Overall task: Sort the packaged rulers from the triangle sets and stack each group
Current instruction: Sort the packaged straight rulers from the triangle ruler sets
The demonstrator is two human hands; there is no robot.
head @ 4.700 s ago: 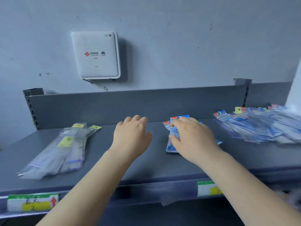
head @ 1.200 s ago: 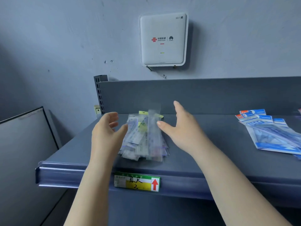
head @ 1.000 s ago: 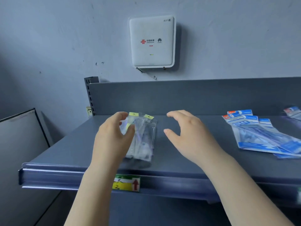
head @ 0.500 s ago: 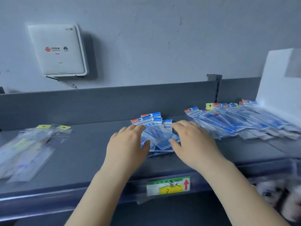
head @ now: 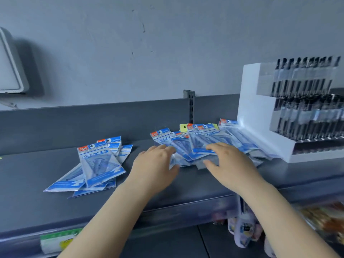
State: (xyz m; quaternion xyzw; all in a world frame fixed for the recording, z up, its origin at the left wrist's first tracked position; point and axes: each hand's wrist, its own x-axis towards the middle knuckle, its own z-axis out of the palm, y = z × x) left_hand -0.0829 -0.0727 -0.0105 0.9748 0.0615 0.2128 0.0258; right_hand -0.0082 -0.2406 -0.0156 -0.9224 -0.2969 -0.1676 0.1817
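A grey wall (head: pixel 167 43) fills the upper half of the view. Below it runs a dark grey shelf (head: pixel 37 202) with a low back panel (head: pixel 74 123), a slotted upright (head: pixel 190 107) standing at the panel's middle. At the right end of the shelf stands a white stepped display stand (head: pixel 260 123), its tiers packed with dark pens in clear sleeves (head: pixel 305 101); the pens are blurred. A white wall-mounted box (head: pixel 9 71) is cut off by the left edge.

Two bare forearms reach in from the bottom. On the shelf to the right of centre lies a fanned, overlapping spread of triangle sets (head: pixel 210 140) in blue-and-clear packets, reaching up to the foot of the display stand; a yellow hang tag (head: pixel 183 127) pokes up among the packet tops near the back. To the left, well apart from that spread, a smaller pile of triangle sets (head: pixel 96 164) lies roughly stacked, the packets skewed against each other.

The left hand (head: pixel 154 164) rests palm down at the near left edge of the spread, fingers relaxed and touching the packets, the thumb out to the right. The right hand (head: pixel 229 164) lies palm down over the near edge of the same spread, fingers loosely bent on the packets, gripping nothing that can be seen.

Along the shelf's front lip sits a green, white and yellow price label (head: pixel 57 241). Under the shelf at the right, blurred colourful goods (head: pixel 325 218) show.
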